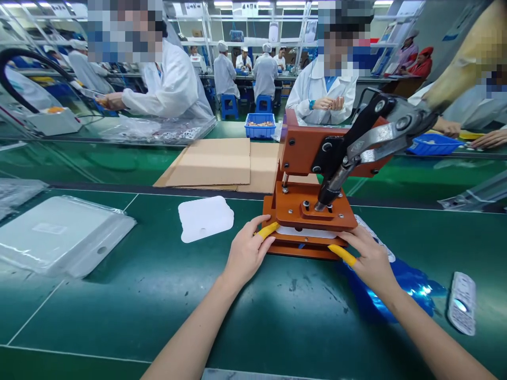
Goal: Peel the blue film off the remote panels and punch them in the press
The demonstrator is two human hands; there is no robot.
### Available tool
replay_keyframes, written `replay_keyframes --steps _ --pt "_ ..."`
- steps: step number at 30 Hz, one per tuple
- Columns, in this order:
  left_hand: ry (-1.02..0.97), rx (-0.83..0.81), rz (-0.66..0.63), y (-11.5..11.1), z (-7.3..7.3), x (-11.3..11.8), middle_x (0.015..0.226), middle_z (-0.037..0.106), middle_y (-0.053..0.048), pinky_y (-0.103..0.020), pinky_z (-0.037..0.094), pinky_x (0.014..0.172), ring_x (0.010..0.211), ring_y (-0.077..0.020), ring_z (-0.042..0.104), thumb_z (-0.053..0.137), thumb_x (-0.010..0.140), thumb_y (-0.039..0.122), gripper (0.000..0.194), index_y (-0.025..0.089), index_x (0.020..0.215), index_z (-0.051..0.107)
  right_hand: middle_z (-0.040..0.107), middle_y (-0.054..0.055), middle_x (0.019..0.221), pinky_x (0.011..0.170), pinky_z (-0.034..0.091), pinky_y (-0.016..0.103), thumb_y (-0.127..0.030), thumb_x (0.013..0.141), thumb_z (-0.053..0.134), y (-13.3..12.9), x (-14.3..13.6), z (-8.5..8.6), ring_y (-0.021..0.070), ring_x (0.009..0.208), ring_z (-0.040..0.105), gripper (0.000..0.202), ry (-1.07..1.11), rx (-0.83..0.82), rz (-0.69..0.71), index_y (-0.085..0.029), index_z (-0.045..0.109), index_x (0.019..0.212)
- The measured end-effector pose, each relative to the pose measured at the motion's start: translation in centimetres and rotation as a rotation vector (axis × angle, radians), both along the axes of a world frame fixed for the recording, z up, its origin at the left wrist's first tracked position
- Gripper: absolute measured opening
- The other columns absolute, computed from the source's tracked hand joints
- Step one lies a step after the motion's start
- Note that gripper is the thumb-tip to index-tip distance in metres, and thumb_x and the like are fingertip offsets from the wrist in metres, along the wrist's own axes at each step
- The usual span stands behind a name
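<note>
An orange hand press (315, 203) stands on the green bench, with a thin white sheet (304, 232) lying between its upper and lower plates. My left hand (247, 248) is at the sheet's left end, with a yellow finger cot on one fingertip inside the gap. At the right end, my right hand (370, 256) has its fingers at the sheet's edge and its yellow-capped thumb in front of the lower plate. Both hands are partly closed about the sheet's ends. The exact contact of the fingertips is hidden by the plates.
A loose white sheet (206, 219) lies left of the press. Plastic-wrapped white panels (59, 232) are farther left. Blue film (396, 290) and a clear-wrapped piece (462, 303) lie right. Cardboard (217, 161) is behind; co-workers (170, 89) sit across the bench.
</note>
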State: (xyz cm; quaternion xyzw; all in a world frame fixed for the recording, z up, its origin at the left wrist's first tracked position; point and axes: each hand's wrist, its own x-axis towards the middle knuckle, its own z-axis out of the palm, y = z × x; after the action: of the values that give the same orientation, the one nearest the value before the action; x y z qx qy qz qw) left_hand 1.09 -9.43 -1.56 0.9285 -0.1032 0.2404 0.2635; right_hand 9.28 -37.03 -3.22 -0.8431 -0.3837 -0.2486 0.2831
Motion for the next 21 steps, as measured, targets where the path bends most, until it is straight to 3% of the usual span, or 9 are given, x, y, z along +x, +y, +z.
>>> replay_keyframes --steps 5,9,16,21 --pt "0.014 0.195 0.000 0.0 0.9 0.5 0.125 0.055 -0.011 -0.040 0.051 0.084 0.104 -0.0240 0.057 0.039 0.095 0.031 0.031 0.018 0.119 0.055 0.068 0.009 0.099 0.088 0.046 0.045 -0.028 0.089 0.055 -0.1 0.3 1.1 0.0274 0.101 0.059 0.016 -0.134 -0.150 0.004 -0.021 0.064 0.101" --pt "0.031 0.362 -0.051 0.3 1.4 1.2 0.124 0.056 -0.013 -0.038 0.048 0.073 0.093 -0.0241 0.056 0.036 0.096 0.034 0.035 0.013 0.116 0.056 0.067 0.008 0.104 0.092 0.043 0.046 -0.029 0.089 0.056 -0.4 0.8 2.1 0.0256 0.102 0.058 0.018 -0.190 -0.274 0.075 -0.021 0.062 0.104" --pt "0.003 0.467 -0.158 1.0 1.3 2.0 0.115 0.060 -0.012 -0.034 0.042 0.067 0.082 -0.0214 0.052 0.031 0.098 0.030 0.035 0.014 0.113 0.058 0.065 0.012 0.103 0.089 0.049 0.043 -0.017 0.089 0.055 -0.1 0.6 1.5 0.0268 0.109 0.055 0.022 -0.197 -0.182 0.100 -0.016 0.060 0.110" --pt "-0.028 0.533 -0.189 0.5 1.8 2.1 0.109 0.063 -0.011 -0.034 0.040 0.064 0.084 -0.0216 0.054 0.035 0.097 0.024 0.030 0.016 0.110 0.061 0.064 0.010 0.108 0.095 0.046 0.050 -0.010 0.088 0.049 -0.2 0.3 0.9 0.0259 0.109 0.055 0.029 -0.199 -0.227 0.089 -0.018 0.058 0.115"
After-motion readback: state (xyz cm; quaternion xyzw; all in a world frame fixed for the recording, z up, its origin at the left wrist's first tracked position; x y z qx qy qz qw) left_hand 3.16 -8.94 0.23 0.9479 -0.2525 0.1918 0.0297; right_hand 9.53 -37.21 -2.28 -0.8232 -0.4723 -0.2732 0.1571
